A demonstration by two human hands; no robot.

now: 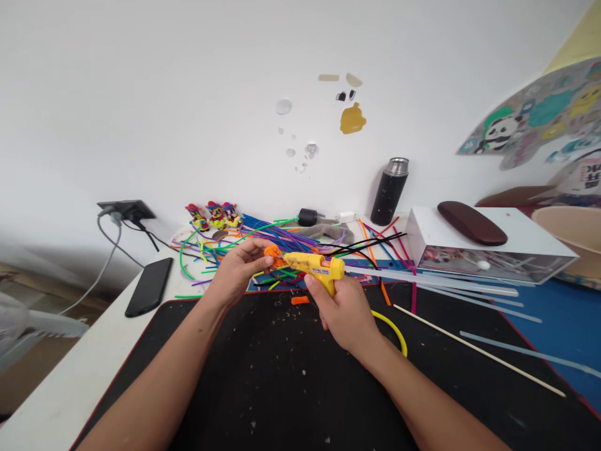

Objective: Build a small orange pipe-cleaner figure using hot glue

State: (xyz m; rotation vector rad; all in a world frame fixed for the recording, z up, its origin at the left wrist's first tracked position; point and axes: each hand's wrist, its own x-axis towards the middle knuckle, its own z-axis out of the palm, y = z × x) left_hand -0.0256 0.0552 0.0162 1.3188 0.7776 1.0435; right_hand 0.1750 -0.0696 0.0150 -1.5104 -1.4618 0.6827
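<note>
A yellow hot glue gun (307, 263) is gripped by its handle in my right hand (345, 307), its nozzle pointing left. From its back end sticks a long clear glue stick (375, 272). My left hand (246, 260) pinches a small fuzzy orange piece (273, 255), which looks like coiled pipe cleaner. The nozzle tip is right at this piece; whether they touch I cannot tell. On the black mat just below lies a short flat orange piece (300, 300). The gun's yellow cord (397, 329) curves out beside my right wrist.
Many coloured pipe cleaners (282, 232) lie across the back, near small colourful figures (216, 214). A black phone (149, 287) rests at left. A black flask (389, 191), a white box (488, 244), spare glue sticks (498, 300) and a thin wooden stick (479, 349) are at right.
</note>
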